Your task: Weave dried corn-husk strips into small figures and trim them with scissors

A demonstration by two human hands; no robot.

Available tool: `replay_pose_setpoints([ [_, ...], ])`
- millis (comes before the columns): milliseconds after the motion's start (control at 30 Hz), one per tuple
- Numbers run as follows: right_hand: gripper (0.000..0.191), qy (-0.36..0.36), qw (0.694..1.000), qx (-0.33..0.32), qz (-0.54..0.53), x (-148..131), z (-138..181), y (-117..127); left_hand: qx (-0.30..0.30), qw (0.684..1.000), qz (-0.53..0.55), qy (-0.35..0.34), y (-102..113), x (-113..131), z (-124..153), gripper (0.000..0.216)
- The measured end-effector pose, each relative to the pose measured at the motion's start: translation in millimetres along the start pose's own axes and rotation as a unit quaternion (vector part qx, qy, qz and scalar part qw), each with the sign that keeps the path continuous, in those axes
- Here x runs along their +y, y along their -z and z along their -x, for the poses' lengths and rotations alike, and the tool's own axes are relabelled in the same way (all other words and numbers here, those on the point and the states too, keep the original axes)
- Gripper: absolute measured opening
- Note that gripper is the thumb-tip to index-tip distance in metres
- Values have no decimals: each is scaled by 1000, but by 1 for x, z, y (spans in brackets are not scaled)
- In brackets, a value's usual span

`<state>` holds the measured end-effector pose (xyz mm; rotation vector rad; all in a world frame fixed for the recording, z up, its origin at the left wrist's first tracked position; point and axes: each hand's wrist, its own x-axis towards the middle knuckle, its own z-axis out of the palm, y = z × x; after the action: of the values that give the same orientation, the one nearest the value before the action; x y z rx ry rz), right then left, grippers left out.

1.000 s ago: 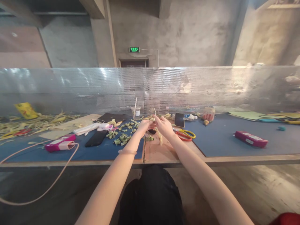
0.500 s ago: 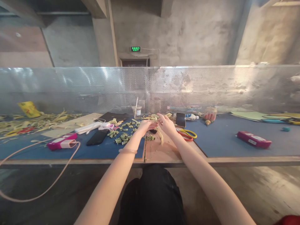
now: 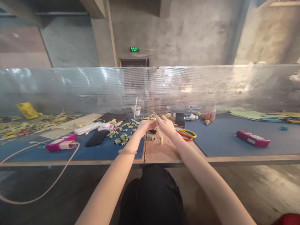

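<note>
My left hand (image 3: 145,126) and my right hand (image 3: 165,125) meet over the pinkish-brown board (image 3: 164,153) at the middle of the table. Both are closed, fingertips together; whatever is between them is too small and too covered to name. Just below the right hand, a pale yellow strip (image 3: 160,137) lies on the board. A small green clump (image 3: 150,137) and a dark object (image 3: 153,131) sit under the fingers, partly hidden. Left of my left hand, several green leafy clumps (image 3: 122,139) are spread on the blue mat (image 3: 105,153).
Scissors (image 3: 187,134) with orange and yellow handles and a phone (image 3: 180,119) lie right of my hands. Leftward are a black phone (image 3: 97,138) and a magenta box (image 3: 61,142) with a cable. Another magenta box (image 3: 253,139) lies far right. A perforated metal screen (image 3: 199,87) stands behind.
My right hand's fingers have curled in, from more outstretched to bent against the left fingertips. My left hand has stayed almost in place.
</note>
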<state>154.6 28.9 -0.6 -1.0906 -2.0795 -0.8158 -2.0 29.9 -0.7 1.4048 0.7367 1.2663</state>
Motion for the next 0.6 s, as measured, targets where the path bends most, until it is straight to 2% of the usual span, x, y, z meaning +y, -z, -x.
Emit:
replay_pose_setpoints([
  [133,44,-2,1000,-5,-12,-2,0,4,-7,1000,-8,3,1,-2,-1,24],
  [433,46,26,998,-56,-29,-8,0,10,22,999,-20,29,-6,8,5,22],
  [600,47,27,998,-49,-22,-8,0,12,53,996,-39,56,-2,8,5,24],
])
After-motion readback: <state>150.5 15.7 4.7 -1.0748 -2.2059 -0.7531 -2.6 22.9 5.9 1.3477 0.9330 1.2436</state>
